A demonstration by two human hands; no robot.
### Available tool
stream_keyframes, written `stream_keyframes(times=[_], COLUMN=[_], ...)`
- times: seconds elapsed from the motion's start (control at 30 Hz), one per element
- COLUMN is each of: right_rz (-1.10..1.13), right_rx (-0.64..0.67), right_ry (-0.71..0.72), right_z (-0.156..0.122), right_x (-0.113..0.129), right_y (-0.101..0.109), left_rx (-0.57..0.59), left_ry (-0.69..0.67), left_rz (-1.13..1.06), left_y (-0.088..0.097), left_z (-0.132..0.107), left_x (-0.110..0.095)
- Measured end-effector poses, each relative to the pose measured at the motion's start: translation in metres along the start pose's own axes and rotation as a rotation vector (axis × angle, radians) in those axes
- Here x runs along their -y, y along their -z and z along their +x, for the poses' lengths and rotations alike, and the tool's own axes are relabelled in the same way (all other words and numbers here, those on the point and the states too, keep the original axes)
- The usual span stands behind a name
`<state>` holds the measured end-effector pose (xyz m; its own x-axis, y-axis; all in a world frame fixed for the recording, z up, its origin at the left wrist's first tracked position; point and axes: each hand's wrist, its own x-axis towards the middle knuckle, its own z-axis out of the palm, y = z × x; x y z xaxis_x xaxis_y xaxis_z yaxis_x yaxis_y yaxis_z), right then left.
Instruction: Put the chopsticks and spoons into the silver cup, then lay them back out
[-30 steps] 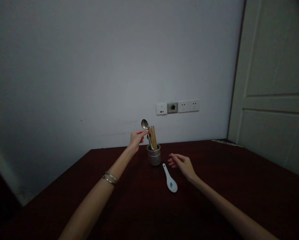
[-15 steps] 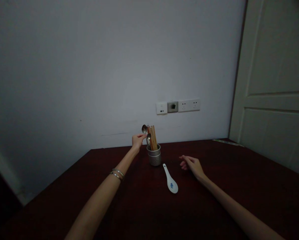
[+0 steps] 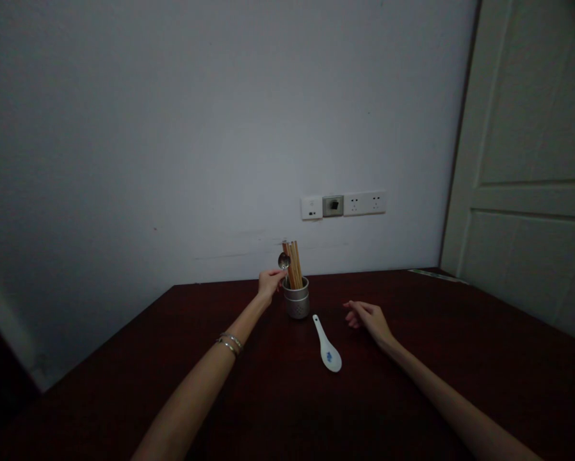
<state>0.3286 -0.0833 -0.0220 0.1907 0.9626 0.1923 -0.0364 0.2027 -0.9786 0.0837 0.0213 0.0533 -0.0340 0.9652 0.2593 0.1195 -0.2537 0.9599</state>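
the left hand [image 3: 271, 282] pinched a metal spoon [image 3: 283, 260] by its thin stem just under the bowl, the handle standing in a steel cup [image 3: 297, 302] beside wooden chopsticks [image 3: 293, 262]. the spoon looked light, rigid and slick, so a fingertip pinch on the stem seemed the surest hold. the right hand [image 3: 371, 317] lay loosely curled and empty on the dark table [image 3: 412, 384], near a white ceramic spoon [image 3: 328, 346].

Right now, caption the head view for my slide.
Left hand holds a metal spoon in a metal chopstick holder; right hand, open, near a white ceramic spoon on a dark table.
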Motion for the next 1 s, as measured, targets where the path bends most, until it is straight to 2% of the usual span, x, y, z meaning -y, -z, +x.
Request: stream_keyframes(times=[0.13, 0.47, 0.8, 1.0], right_rz=[-0.011, -0.013, -0.031, -0.039], right_rx=[0.015, 0.030, 0.035, 0.035], right_ry=[-0.006, 0.005, 0.018, 0.011], right_z=[0.000, 0.004, 0.003, 0.004], right_x=[-0.001, -0.005, -0.003, -0.005], right_y=[0.000, 0.001, 0.001, 0.002], left_rx=[0.024, -0.021, -0.054, -0.043], left_ry=[0.002, 0.002, 0.020, 0.083], left_rz=[0.003, -0.014, -0.038, -0.042], left_y=[0.000, -0.004, -0.007, -0.007], left_z=[-0.003, 0.001, -0.001, 0.001], left_x=[0.005, 0.020, 0.021, 0.023])
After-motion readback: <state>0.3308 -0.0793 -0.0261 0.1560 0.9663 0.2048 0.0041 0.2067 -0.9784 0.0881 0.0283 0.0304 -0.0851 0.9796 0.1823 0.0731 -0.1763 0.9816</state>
